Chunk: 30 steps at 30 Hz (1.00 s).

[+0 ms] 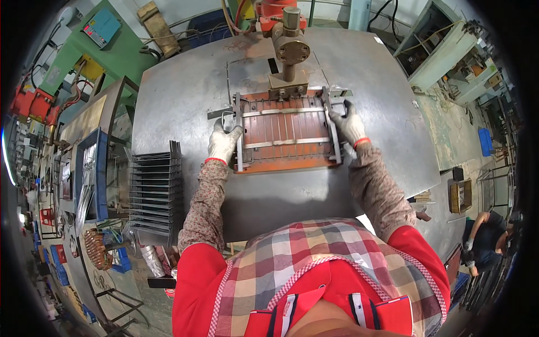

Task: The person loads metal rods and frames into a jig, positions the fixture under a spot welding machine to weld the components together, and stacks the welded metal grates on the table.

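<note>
A reddish-brown jig plate (283,129) lies on the metal table in front of me, with thin metal wires and two pale crosswise strips laid over it between raised side rails. My left hand (223,142), in a whitish glove with a red cuff, is closed on the jig's left side by its loop handle. On the opposite side, my right hand (350,126), gloved alike, grips the right side by the handle there. Over the jig's far edge stands a brownish metal press or welding head (289,70), its block at or just above that edge; contact is unclear.
A stack of black wire racks (156,191) stands at the table's left edge. The grey tabletop (387,129) surrounds the jig. Left of it is a blue tray (91,174) with metal rods, and a green machine (106,45). Another person (485,241) is at the far right.
</note>
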Each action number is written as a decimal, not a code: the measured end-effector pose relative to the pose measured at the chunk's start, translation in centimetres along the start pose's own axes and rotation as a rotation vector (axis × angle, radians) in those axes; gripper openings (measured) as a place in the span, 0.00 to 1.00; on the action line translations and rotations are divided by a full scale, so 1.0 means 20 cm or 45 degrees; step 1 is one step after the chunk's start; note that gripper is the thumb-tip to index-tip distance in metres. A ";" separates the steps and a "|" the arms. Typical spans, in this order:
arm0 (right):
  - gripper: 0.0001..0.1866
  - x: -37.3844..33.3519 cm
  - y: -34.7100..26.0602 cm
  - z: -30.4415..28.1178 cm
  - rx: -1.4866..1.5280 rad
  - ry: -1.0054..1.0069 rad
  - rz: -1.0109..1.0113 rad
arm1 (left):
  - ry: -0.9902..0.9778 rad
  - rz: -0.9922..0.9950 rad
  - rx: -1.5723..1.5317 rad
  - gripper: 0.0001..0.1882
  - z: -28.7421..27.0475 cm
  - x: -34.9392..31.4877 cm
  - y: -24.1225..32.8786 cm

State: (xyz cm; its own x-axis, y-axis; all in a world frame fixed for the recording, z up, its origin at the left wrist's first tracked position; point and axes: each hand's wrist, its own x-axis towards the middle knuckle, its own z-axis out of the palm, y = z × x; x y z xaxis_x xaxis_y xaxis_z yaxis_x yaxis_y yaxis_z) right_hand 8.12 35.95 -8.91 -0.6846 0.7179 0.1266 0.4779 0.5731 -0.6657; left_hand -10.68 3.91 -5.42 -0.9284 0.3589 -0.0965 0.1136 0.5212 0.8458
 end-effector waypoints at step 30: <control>0.40 0.28 0.16 -0.23 -0.199 -0.315 0.288 | -0.269 -0.093 -0.308 0.32 0.27 0.01 0.09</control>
State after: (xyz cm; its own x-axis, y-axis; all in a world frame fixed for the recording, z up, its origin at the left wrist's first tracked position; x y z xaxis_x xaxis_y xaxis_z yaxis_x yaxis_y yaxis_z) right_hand 8.39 43.67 -6.89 -0.6553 0.7269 -0.2055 0.6975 0.4779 -0.5339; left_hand -8.70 9.11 -6.87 -0.8339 0.4935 -0.2470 -0.0615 0.3617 0.9303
